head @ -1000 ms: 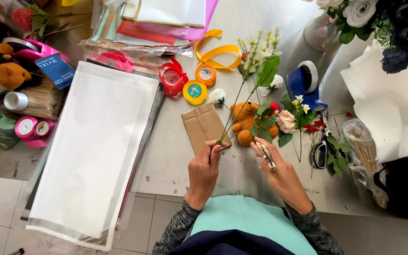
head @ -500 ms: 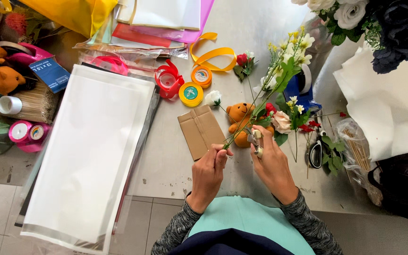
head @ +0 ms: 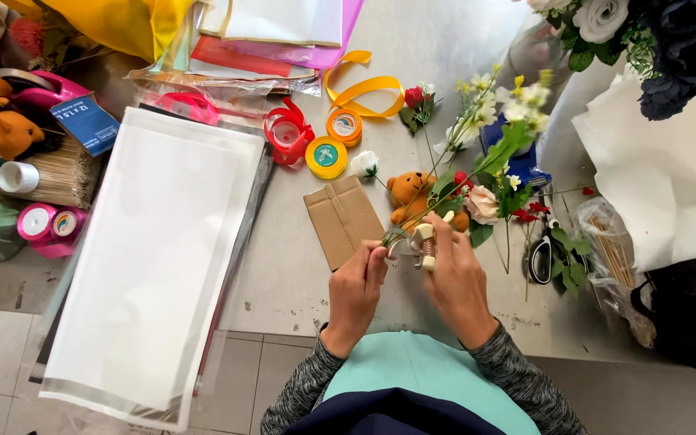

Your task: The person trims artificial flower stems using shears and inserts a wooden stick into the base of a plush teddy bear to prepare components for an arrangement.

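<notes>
So both hands are meeting right in the middle of the grey table (head: 445,48), just above the person's lap. The left hand (head: 356,290) is curled shut, fingertips pinching the bottom ends of the flower stems (head: 445,197). The right hand (head: 457,282) is closed round a small cream-coloured tool (head: 424,244), stapler or tape thing, can't really tell, and it sits touching the same stem ends.

The relation that counts: the stems run up and to the right from the left hand, long axis on a diagonal, with the leaves and small yellow-white blossoms far out from the body. Both hands sit at the cut ends, the left one actually gripping them, the right one just beside.

Moving outward: a flat brown cardboard piece (head: 341,219) lies just left of the hands, an orange teddy bear (head: 408,193) under the stems, and a pink rose (head: 482,203) beside it. Two round ribbon spools, yellow (head: 325,155) and orange (head: 344,126), sit further up with printed round labels, next to a red ribbon roll (head: 286,133). Far left there's a big stack of white wrapping sheets (head: 155,250) in clear film, pink tape rolls (head: 46,225), and a blue rectangular card (head: 84,122) with pale lettering. Scissors (head: 540,258) lie off right.
</notes>
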